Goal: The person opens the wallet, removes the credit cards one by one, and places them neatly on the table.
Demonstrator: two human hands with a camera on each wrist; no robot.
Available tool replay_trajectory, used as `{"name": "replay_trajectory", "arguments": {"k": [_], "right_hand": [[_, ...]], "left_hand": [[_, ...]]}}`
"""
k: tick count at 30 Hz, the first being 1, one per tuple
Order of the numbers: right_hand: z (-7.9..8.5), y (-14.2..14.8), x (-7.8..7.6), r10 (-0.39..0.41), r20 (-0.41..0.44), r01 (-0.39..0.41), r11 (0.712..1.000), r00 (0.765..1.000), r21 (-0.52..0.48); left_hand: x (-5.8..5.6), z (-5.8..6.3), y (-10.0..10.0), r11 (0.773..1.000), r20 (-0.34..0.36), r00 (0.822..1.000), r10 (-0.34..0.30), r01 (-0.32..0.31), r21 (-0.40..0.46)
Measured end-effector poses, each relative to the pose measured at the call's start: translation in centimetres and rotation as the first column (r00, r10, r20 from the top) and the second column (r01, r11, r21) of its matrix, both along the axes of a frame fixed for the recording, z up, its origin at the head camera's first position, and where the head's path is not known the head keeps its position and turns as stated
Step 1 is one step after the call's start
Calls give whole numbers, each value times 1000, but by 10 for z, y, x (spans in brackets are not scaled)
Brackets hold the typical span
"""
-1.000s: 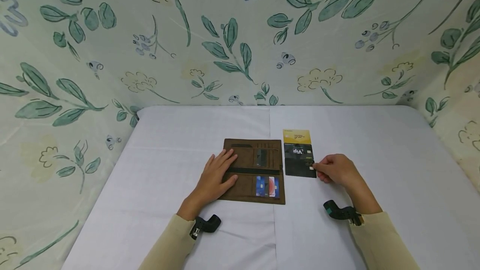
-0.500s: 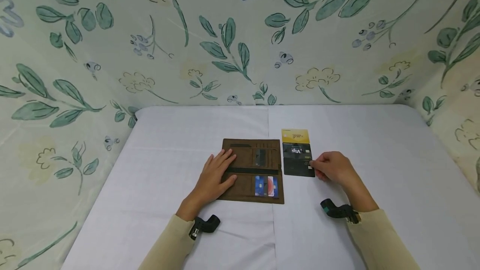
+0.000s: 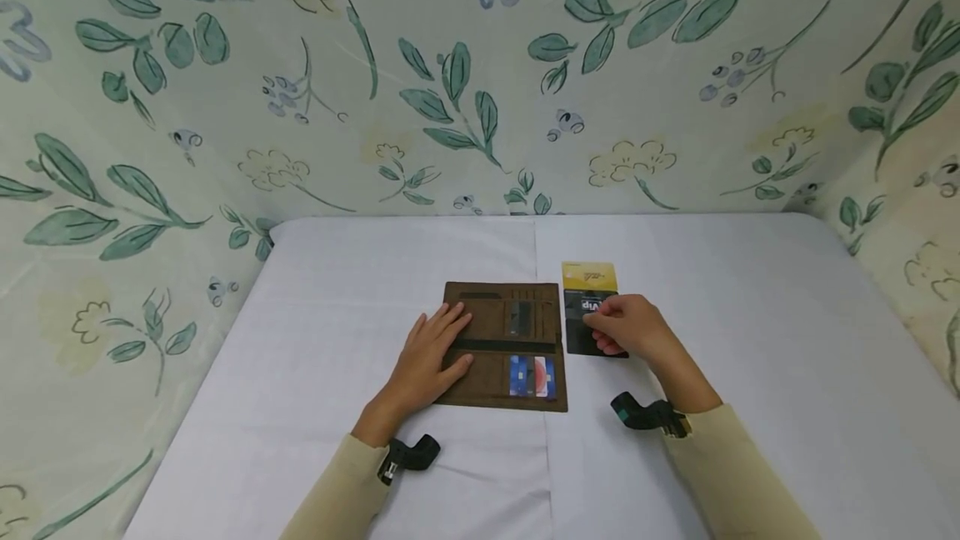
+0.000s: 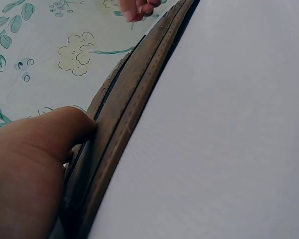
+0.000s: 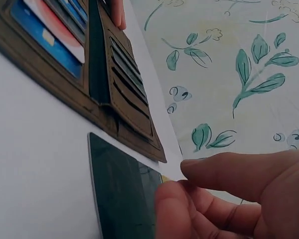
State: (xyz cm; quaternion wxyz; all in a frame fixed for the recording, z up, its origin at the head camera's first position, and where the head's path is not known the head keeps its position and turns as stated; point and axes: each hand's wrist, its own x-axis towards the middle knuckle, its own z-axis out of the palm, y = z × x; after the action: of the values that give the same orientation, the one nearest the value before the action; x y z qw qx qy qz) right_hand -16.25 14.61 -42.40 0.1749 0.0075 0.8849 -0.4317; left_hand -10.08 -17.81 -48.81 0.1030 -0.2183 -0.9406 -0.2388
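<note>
In the head view a brown wallet [image 3: 487, 388] lies spread out on the white table, cards in its slots. My left hand [image 3: 420, 361] rests on the wallet's left side with fingers extended; the left wrist view shows the thumb [image 4: 72, 122] on its leather. To the wallet's right, a yellow card [image 3: 588, 275] and dark cards [image 3: 577, 340] lie in an overlapping column. My right hand [image 3: 630, 326] is over the dark cards, fingers loosely bent. In the right wrist view the thumb and index finger stand slightly apart, nothing visible between them, beside a dark card [image 5: 122, 194].
Blue and red-white cards [image 3: 532, 377] sit in the wallet's lower slots, and a dark card [image 3: 520, 319] in an upper one. A floral cloth [image 3: 480, 73] hangs behind the white table [image 3: 360, 265]. Each wrist carries a black camera [image 3: 416, 452].
My right hand has left the right edge of the lowest dark card and moved left over the dark cards. The left hand keeps its place on the wallet.
</note>
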Motion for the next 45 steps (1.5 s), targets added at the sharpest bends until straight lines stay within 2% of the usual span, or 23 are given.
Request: {"name": "replay_trajectory", "arguments": {"k": [12,17,22,31,39,45], "right_hand": [[-2,-30,-2,-11,41,18,983,999,-184],[-2,-39,-3,20,50,-6,966,999,-259],[-1,-49,-6,41,47,-25,956,998,-294],[-3,-60,-11,58,63,-35,944,996,-329],[-7,-62,-12,33,98,-1,950,995,-311],[-5,-66,-13,16,107,13,965,994,-261]], "left_hand": [[2,-1,1,1000,-11,1000,4,-3,17],[3,-1,1,1000,5,1000,5,-5,9],[2,0,0,1000,3,1000,7,-7,1],[0,1,1,1000,1,1000,7,-7,4],[-1,0,2,1000,-26,1000,0,0,-1],[0,0,1,1000,-31,1000,3,-3,5]]}}
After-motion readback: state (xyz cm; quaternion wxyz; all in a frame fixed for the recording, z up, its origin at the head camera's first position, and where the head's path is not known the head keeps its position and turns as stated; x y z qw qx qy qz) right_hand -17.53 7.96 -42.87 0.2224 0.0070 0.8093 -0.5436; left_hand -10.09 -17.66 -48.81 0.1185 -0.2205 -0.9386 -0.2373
